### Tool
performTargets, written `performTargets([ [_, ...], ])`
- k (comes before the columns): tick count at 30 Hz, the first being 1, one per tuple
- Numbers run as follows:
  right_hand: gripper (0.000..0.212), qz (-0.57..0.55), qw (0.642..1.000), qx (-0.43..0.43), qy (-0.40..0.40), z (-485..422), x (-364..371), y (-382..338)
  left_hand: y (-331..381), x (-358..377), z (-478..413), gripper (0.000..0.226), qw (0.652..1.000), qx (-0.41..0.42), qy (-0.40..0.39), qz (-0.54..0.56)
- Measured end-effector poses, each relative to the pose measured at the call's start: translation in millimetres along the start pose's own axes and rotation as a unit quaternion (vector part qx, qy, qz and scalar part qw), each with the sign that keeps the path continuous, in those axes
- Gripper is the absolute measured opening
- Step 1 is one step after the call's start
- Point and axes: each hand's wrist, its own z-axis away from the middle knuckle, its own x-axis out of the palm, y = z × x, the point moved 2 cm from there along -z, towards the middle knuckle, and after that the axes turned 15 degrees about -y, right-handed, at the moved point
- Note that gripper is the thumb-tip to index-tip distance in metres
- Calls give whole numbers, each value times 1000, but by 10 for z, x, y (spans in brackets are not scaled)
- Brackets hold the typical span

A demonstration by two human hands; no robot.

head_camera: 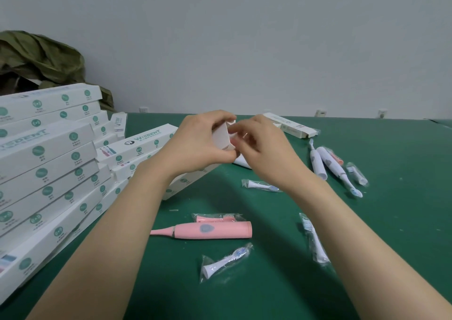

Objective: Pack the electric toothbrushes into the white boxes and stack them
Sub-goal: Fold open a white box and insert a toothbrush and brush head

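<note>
Above the green table, my left hand [198, 141] grips the end of a white box [221, 138], and my right hand [261, 146] pinches its end flap. The box runs down to the left behind my left wrist. A pink electric toothbrush [210, 230] lies on the table below my hands, with a bagged pink brush head [217, 217] just behind it. Two white toothbrushes [327, 164] lie to the right. A tall stack of white boxes [49, 158] fills the left side.
Bagged white brush heads lie at front centre [225, 261], mid-table [261, 185], front right [314, 239] and far right [357, 172]. An open box [288, 124] sits at the back. Green fabric [41, 60] is heaped behind the stack. The table [391, 221] ends at a grey wall.
</note>
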Motion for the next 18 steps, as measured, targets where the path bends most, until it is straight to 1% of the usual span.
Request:
performTargets([
  [2,19,-58,992,33,106,13,-56,11,-38,-38,-7,56,999,-13,31,-5],
  [3,20,-85,985,51,143,19,-75,23,-61,-64,-10,58,999,-20,49,-10],
  [4,21,-94,982,67,148,23,-80,39,-87,-96,-10,59,997,-27,71,-13],
  [5,21,-82,987,82,114,23,-57,42,-114,-129,-7,60,995,-34,95,-11],
  [6,20,-60,993,91,42,21,-1,36,-141,-162,-3,59,992,-41,117,-4],
  [7,18,-33,994,90,-55,21,91,27,-165,-188,-1,59,990,-45,133,7],
  [8,16,-1,985,80,-154,33,209,7,-188,-205,0,59,989,-46,142,19],
  [9,20,33,967,72,-242,53,337,-12,-204,-215,0,59,988,-47,144,28],
  [10,27,63,947,76,-307,76,454,-3,-213,-219,0,60,988,-46,143,33],
  [11,30,84,929,93,-348,101,540,25,-218,-219,-1,60,988,-46,142,38],
  [12,29,101,917,112,-369,118,589,60,-222,-217,-4,61,988,-45,140,42],
  [15,17,150,896,150,-390,141,576,135,-221,-205,-8,61,989,-44,137,42],
  [17,22,175,889,151,-396,124,456,164,-218,-192,-15,62,990,-40,131,37],
  [18,24,165,891,146,-397,120,359,157,-218,-177,-10,62,991,-39,126,38],
])
